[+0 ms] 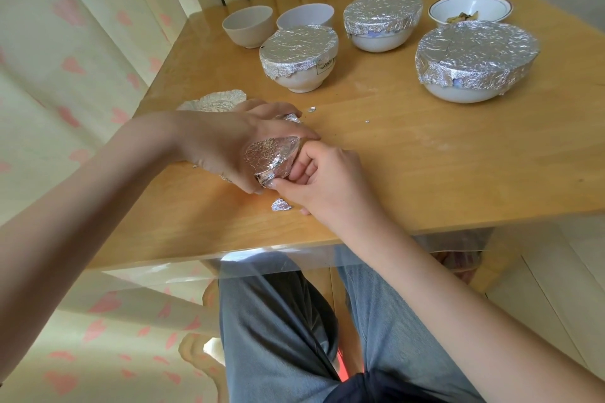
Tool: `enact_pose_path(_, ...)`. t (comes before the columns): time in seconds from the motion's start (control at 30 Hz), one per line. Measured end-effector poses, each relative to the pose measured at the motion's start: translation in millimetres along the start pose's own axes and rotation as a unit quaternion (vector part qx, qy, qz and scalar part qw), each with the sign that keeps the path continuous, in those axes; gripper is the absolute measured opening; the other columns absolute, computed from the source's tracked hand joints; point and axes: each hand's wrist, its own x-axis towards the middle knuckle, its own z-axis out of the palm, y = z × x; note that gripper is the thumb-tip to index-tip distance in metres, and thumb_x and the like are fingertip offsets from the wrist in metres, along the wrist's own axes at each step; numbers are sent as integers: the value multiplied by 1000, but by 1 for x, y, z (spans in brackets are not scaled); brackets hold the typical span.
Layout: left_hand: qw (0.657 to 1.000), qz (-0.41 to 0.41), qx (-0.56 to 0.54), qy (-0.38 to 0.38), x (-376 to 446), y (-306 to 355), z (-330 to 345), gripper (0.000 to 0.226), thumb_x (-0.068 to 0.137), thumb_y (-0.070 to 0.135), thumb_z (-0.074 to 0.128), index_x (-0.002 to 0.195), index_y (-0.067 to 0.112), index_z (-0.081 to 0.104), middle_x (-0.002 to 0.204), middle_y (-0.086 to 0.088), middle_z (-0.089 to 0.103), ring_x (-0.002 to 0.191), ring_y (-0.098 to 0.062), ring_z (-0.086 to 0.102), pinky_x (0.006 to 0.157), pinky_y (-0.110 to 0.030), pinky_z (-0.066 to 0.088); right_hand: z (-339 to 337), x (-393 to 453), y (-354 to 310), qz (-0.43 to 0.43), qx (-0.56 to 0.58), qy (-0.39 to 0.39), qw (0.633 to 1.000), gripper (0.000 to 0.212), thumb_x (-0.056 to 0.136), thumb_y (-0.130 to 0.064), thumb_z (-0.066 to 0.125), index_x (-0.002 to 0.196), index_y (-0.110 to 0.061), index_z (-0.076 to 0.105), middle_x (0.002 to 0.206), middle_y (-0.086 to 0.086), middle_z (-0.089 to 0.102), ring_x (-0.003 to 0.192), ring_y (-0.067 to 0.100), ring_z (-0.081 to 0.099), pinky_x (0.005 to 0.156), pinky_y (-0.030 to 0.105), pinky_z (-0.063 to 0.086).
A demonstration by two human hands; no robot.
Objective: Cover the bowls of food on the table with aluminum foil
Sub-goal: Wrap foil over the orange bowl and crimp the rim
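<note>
1. showing only one scrap of writing: a small framed label on the side of the nearest foil-covered bowl (299,57), partly tucked under the foil edge and too blurred to read.
2. gripping a small foil-wrapped bowl (270,159) near the table's (425,154) left near edge, the left hand (229,141) curling over its far side.
3. pinching the crumpled foil rim at the near edge of that bowl with the right hand (322,185), fingers curled onto the foil.
4. hiding most of that bowl behind both hands; contents not visible.
5. sitting far right, two more foil-covered bowls (381,23) (476,60), contents concealed under foil.
6. standing uncovered at the far side, two plain white bowls (247,26) (306,16), the second half hidden behind the nearest covered bowl, insides hard to make out.
7. holding some food, a blue-rimmed bowl (470,10) at far right, partly blocked by the big covered bowl.
8. lying by the left hand, a loose foil piece (212,101), partly hidden; a foil scrap (281,205) just beside the right hand.
</note>
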Motion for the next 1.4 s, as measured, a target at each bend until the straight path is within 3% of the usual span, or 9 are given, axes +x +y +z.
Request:
enact_pose_path(0.07, 999, -17, -29, -5, -2, 6, -1, 105, 63, 31, 85, 119, 84, 13, 149, 25, 12, 138, -3, 7, 113, -30, 14, 0, 0, 0, 2, -4, 2, 1000, 29, 67, -25, 84, 70, -6, 62, 55, -3, 57, 56, 17, 61, 54, 43, 56)
enact_pose_path(0.2, 999, -37, -12, 6, -1, 9, 1, 107, 66, 29, 83, 109, 89, 6, 149, 27, 9, 137, 0, 4, 111, -29, 14, 0, 0, -1, -2, -2, -3, 1000, 29, 68, -23, 84, 68, -7, 60, 55, -4, 56, 55, 16, 61, 52, 43, 56)
enact_pose_path(0.63, 999, -51, -13, -9, 1, 10, 2, 112, 70, 29, 82, 125, 81, 0, 152, 29, 1, 140, 2, -3, 113, -33, 13, -7, 6, -10, 51, 29, -56, 997, 33, 68, -20, 86, 66, -5, 56, 57, -1, 57, 38, 4, 56, 36, 25, 49)
enact_pose_path(0.83, 997, -76, -25, -15, -10, 3, -2, 145, 50, 53, 89, 133, 65, -29, 153, 28, -30, 142, -1, -29, 114, -42, -13, -23, 2, -9, 55, 33, -116, 991, 28, 69, -20, 84, 79, -6, 62, 72, 13, 66, 49, 14, 65, 51, 40, 57)
enact_pose_path(1.0, 991, -84, -101, 22, -34, -10, -1, 135, 42, 75, 80, 136, 69, -17, 147, 40, -27, 138, 12, -26, 116, -35, -7, -38, 2, -10, 34, 30, -53, 998, 23, 71, -14, 82, 75, -5, 62, 66, 13, 63, 48, 14, 59, 40, 28, 53)
enact_pose_path(1.07, 957, -97, -247, 116, -48, -16, 8, 115, 48, 82, 74, 141, 68, 6, 153, 38, 2, 143, 13, 0, 120, -34, 5, -46, 8, -8, 18, 39, -15, 999, 16, 78, -12, 77, 75, -8, 61, 67, 11, 62, 55, 16, 61, 41, 27, 53)
enact_pose_path(1.17, 817, -147, -425, 361, -47, -21, 42, 62, 78, 65, 58, 134, 41, 50, 137, 22, 53, 131, 4, 44, 118, -36, 29, -51, 26, -10, -41, 9, 63, 997, 7, 91, -12, 61, 85, -12, 65, 79, 1, 65, 73, 14, 65, 58, 25, 56)
enact_pose_path(1.23, 750, -162, -478, 428, -37, -16, 61, 44, 88, 51, 48, 128, 35, 56, 129, 18, 60, 126, 2, 50, 116, -38, 33, -42, 42, -18, -107, -53, 60, 991, 18, 95, -12, 53, 104, -10, 67, 96, -5, 68, 88, 8, 62, 79, 14, 49)
enact_pose_path(1.4, 748, -169, -450, 457, -17, 5, 74, 44, 104, 34, 39, 143, 13, 46, 141, 4, 52, 130, -4, 46, 114, -28, 32, -2, 74, -29, -165, -132, -77, 974, 33, 100, -15, 43, 129, -8, 56, 129, 5, 60, 120, 17, 53, 93, 15, 33)
